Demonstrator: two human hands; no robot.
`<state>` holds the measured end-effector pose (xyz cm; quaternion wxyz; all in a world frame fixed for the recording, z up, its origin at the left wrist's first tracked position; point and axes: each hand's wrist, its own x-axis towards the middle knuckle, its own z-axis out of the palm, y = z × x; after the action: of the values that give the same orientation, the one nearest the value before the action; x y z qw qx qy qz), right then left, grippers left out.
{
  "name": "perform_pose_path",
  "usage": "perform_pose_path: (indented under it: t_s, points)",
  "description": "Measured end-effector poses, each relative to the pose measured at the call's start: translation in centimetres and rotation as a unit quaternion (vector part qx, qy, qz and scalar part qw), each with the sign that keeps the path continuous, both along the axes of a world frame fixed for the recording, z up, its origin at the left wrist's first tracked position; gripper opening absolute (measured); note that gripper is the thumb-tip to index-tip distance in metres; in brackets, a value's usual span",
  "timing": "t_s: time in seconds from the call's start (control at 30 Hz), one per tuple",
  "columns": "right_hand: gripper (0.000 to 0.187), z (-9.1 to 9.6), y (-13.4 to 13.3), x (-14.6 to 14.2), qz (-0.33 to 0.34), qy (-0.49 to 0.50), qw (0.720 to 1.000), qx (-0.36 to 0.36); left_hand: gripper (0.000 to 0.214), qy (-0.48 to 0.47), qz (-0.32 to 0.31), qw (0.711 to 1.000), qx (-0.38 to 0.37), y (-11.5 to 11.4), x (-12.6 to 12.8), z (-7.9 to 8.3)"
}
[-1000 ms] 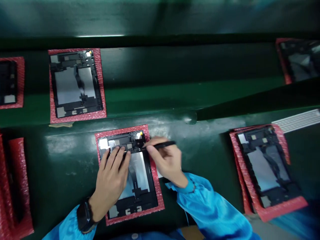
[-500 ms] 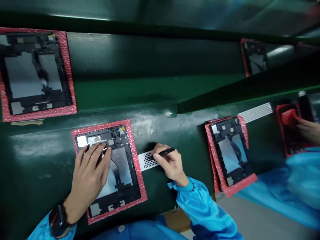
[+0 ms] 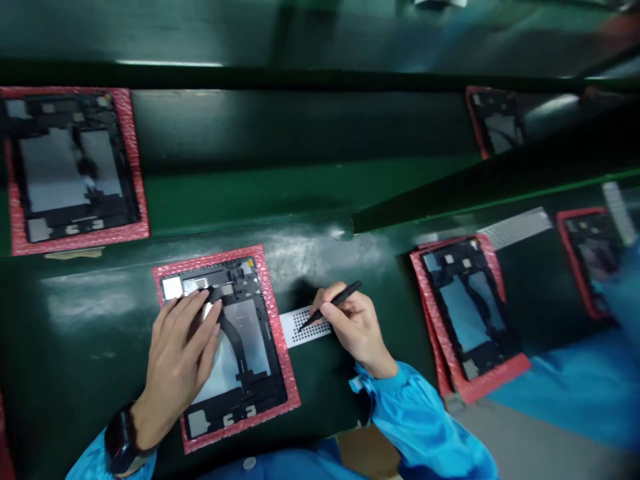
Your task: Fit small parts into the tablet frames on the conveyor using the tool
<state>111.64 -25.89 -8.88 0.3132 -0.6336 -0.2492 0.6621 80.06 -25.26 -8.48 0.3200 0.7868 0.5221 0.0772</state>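
Note:
In front of me an opened tablet [image 3: 250,333] with its internals showing lies on a pink bubble-wrap sheet [image 3: 287,380]. My left hand [image 3: 177,360], a dark watch on its wrist, rests on the tablet's upper left part with fingers stretched and slightly bent; what lies under the fingertips is hidden. To the right, a white sheet of small black dots [image 3: 295,339] sticks out beside the bubble wrap. My right hand [image 3: 357,330] pinches slim black tweezers [image 3: 327,305], their tip pointing down at the dots.
Another opened tablet [image 3: 65,173] sits on bubble wrap on the raised back ledge at left. More wrapped tablets [image 3: 473,313] are stacked at right, near a co-worker's blue sleeve [image 3: 580,380]. A green divider [image 3: 450,180] slants across the right side.
The view has shifted slightly. The tweezers' tip now shows at the dots near the sheet's left part. My left hand stays on the tablet. The co-worker's hand has gone out of sight.

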Motion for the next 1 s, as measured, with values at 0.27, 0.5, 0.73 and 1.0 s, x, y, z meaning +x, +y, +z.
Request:
perform_pose_path:
  t_s: [0.27, 0.5, 0.73, 1.0]
  points:
    - [0.020, -4.1, 9.5, -10.7, 0.159, 0.077, 0.977, 0.123, 0.054, 0.072, 0.115, 0.991, 0.021, 0.0, -2.7, -1.6]
    - [0.026, -11.9, 9.1, -13.1, 0.196, 0.144, 0.966, 0.083, 0.060, 0.079, 0.079, 0.994, -0.006, -1.1, -0.9, -3.7]
    - [0.022, -12.2, 7.8, -11.6, 0.186, 0.110, 0.972, 0.096, 0.063, 0.088, 0.072, 0.994, -0.005, -1.7, -0.1, -4.6]
    - [0.022, -12.5, 7.9, -10.9, 0.204, 0.096, 0.968, 0.112, 0.069, 0.099, 0.057, 0.993, -0.004, -1.8, 0.8, -4.7]
